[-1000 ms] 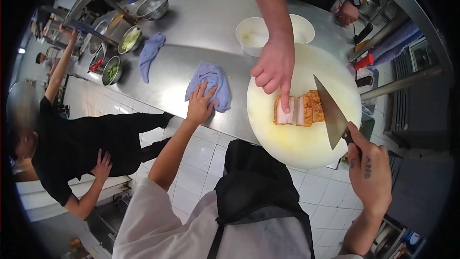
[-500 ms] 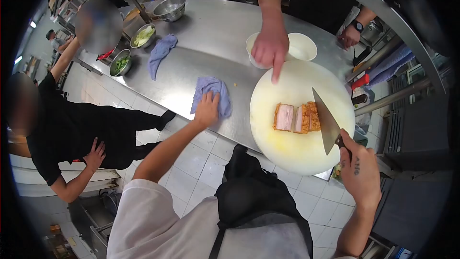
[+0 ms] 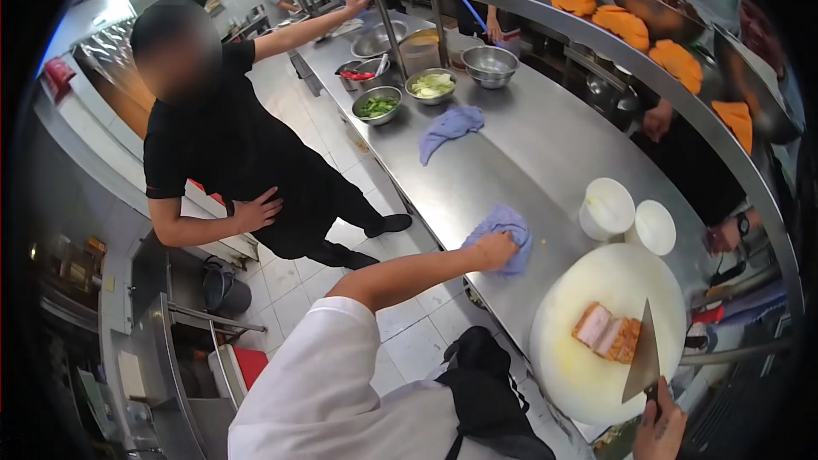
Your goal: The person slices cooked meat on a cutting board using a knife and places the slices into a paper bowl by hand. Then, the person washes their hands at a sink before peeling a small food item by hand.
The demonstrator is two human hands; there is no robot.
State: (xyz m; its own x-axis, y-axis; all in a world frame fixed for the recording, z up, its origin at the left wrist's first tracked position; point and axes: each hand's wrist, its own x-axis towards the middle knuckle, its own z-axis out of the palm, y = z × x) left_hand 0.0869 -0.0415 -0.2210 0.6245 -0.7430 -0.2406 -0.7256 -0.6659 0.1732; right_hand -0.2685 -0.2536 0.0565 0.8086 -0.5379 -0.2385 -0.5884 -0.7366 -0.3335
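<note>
My left hand (image 3: 494, 250) is closed on a crumpled blue cloth (image 3: 518, 230), which lies on the steel counter beside the cutting board. In my right hand (image 3: 661, 428), at the lower right, is the handle of a cleaver (image 3: 643, 358). Its broad blade stands over the round white cutting board (image 3: 562, 375), at the right end of the meat. The roast pork belly (image 3: 607, 332), with browned crust and pale cut faces, lies in a few chunks on the board. Two white bowls (image 3: 607, 209) stand just beyond the board.
A co-worker in black (image 3: 247, 136) stands left of the counter (image 3: 545, 136). A second blue cloth (image 3: 450, 128) and steel bowls of chopped greens (image 3: 377, 106) and pale vegetables (image 3: 430, 85) sit farther along. An overhead shelf (image 3: 665, 85) crosses the right side; another person's hand (image 3: 726, 237) is beneath it.
My view has swung left, bringing the co-worker and shelf into fuller sight. The other person's pointing hand has withdrawn from above the board. My left fingers have curled into the cloth.
</note>
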